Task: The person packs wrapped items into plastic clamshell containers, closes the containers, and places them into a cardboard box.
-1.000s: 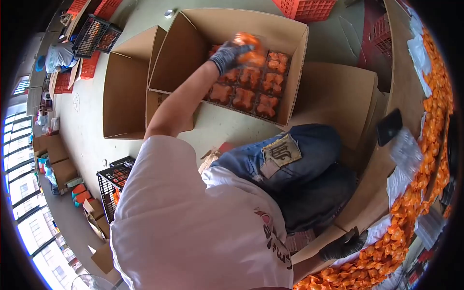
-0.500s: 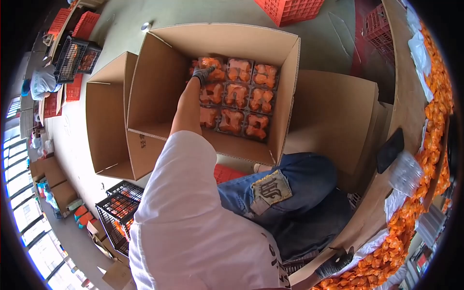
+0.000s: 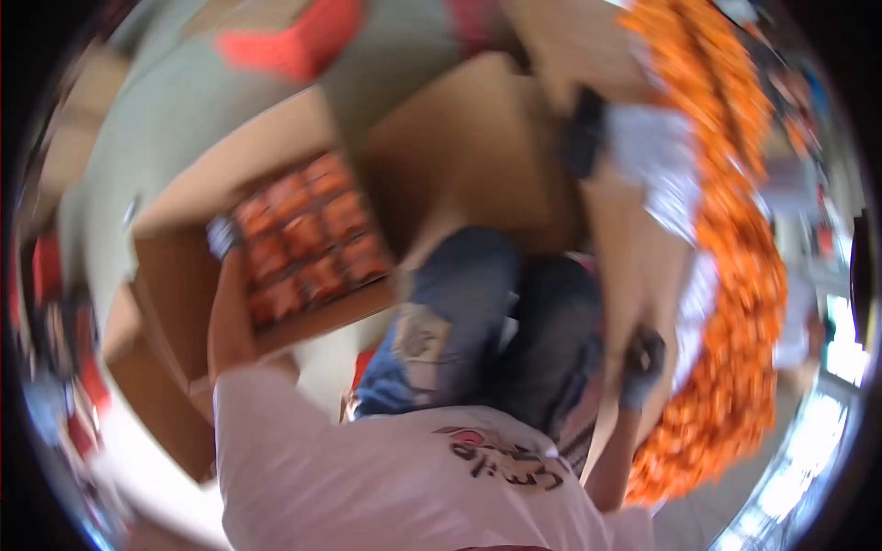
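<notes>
My left hand (image 3: pixel 220 237), in a grey glove, is inside the large cardboard box (image 3: pixel 184 266), just left of the rows of clear packs of orange-coloured items (image 3: pixel 303 234). Motion blur hides its fingers, and no pack shows in it. On the wooden edge of the table (image 3: pixel 602 275) rests my right hand (image 3: pixel 646 360), also gloved, with its fingers apart and nothing visible in them. Beside it, a long heap of small orange wrapped items (image 3: pixel 735 303) covers the table.
Open cardboard boxes stand on both sides of the packed one, the right one (image 3: pixel 469 138) close to my knees. Stacked clear plastic trays (image 3: pixel 648 151) and a dark flat object (image 3: pixel 585 131) lie on the table. A red crate (image 3: pixel 303 41) sits on the floor beyond.
My view has swung right, bringing more of the table and heap in. My left hand has come off the corner pack to its left side. My right hand stays at the table edge.
</notes>
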Demonstrator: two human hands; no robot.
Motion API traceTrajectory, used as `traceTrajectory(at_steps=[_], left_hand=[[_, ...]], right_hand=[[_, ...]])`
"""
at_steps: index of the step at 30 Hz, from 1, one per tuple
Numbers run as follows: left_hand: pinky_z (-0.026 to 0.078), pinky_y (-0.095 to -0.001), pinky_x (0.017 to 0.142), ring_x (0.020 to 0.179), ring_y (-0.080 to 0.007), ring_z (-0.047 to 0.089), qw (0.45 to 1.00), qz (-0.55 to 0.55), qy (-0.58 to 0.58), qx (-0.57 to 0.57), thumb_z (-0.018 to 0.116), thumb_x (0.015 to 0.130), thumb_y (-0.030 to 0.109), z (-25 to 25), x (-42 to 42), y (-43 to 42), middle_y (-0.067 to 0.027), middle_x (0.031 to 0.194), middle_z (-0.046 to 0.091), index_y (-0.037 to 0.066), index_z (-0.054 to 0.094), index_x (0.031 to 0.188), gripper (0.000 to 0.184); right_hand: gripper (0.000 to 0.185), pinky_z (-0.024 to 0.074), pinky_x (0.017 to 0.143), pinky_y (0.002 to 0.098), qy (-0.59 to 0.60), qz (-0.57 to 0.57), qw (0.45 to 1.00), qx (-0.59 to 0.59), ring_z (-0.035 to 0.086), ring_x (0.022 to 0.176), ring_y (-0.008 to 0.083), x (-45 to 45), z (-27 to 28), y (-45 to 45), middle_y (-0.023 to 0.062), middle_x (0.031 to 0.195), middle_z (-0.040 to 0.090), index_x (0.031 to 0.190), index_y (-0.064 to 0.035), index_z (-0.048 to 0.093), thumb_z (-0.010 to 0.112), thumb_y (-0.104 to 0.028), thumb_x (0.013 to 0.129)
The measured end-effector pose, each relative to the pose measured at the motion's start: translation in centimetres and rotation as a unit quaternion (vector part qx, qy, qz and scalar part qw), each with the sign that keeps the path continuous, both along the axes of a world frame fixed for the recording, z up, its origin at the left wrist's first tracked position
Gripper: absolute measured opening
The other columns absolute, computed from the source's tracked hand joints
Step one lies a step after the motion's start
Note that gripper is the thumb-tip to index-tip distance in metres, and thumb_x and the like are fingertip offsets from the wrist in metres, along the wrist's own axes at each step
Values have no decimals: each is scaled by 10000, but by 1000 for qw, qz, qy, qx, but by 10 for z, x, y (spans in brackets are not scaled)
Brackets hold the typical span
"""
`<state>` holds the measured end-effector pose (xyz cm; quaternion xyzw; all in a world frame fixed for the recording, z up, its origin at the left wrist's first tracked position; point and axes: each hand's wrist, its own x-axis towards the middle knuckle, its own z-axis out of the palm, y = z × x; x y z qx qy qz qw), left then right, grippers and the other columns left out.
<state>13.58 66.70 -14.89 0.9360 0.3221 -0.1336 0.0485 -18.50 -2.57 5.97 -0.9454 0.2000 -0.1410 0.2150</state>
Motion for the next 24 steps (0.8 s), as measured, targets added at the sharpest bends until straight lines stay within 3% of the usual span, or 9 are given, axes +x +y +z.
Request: traceTrajectory(at_steps=[1, 6, 13, 16, 18, 20, 22, 23, 24], left_hand=[[521, -428, 753, 823, -315, 652, 945, -122, -298, 52, 478, 879, 284, -39, 3, 25, -194, 943, 663, 76, 695, 963, 312], [455, -357, 844, 881, -238, 569, 739, -215, -585, -256, 582, 895, 146, 121, 8, -168, -114, 922, 607, 20, 663, 965, 165], [407, -338, 946, 1041, -249, 524, 592, -535, -463, -385, 692, 802, 164, 254, -30, -437, -88, 1080, 590, 137, 694, 1018, 218], [360, -412, 994, 1208, -327, 448, 636, -540, -496, -241, 554, 886, 397, 245, 26, -519, -132, 1258, 544, 135, 583, 1224, 429], [376, -451, 969, 1164, -372, 492, 768, -476, -403, -147, 456, 899, 471, 238, 73, -554, -189, 1250, 543, 123, 571, 1211, 482], [413, -476, 918, 1048, -369, 576, 793, -558, -175, -172, 436, 878, 496, 249, 95, -575, -203, 1125, 606, 128, 601, 1128, 474], [449, -450, 869, 975, -331, 609, 701, -651, -256, -140, 488, 860, 409, 248, 69, -579, -160, 1026, 645, 122, 611, 1059, 370], [464, -424, 834, 959, -319, 606, 647, -635, -328, -266, 542, 838, 360, 240, 54, -583, -150, 1025, 645, 114, 624, 1014, 313], [463, -405, 838, 934, -318, 605, 667, -644, -247, -283, 588, 814, 345, 256, 39, -587, -143, 1030, 644, 105, 634, 994, 303]], right_hand=[[256, 450, 869, 348, -60, -16, 998, -3, 579, 983, 315, 3, -1, 2, 161, 992, 638, 998, 14, 648, 523, 15, 775], [118, 493, 698, 293, -174, -99, 979, 28, 628, 772, 205, 18, -13, -3, 100, 847, 650, 907, -45, 664, 680, -53, 791], [143, 484, 653, 316, -240, -28, 967, 83, 622, 735, 219, 110, 2, -12, 96, 825, 651, 885, -56, 660, 709, -141, 782], [141, 493, 692, 351, -232, 54, 971, 28, 620, 740, 285, 148, 23, 5, 116, 811, 643, 886, -58, 666, 685, -170, 803], [158, 490, 750, 376, -258, 74, 960, 79, 604, 823, 327, 170, 18, 13, 130, 867, 633, 920, -58, 661, 670, -150, 792], [249, 479, 810, 401, -269, 130, 954, -25, 576, 927, 347, 191, 21, 15, 157, 980, 605, 993, -46, 635, 669, -132, 762], [360, 464, 859, 423, -240, 114, 964, -25, 548, 998, 365, 204, 20, 18, 188, 1081, 564, 1074, -24, 593, 676, -116, 736], [374, 463, 865, 425, -217, 108, 969, -52, 553, 994, 365, 209, 12, 13, 194, 1087, 563, 1086, -18, 586, 681, -116, 737], [356, 462, 872, 419, -256, 104, 959, 57, 555, 998, 361, 219, -20, 1, 192, 1092, 563, 1076, -21, 594, 678, -98, 739]])
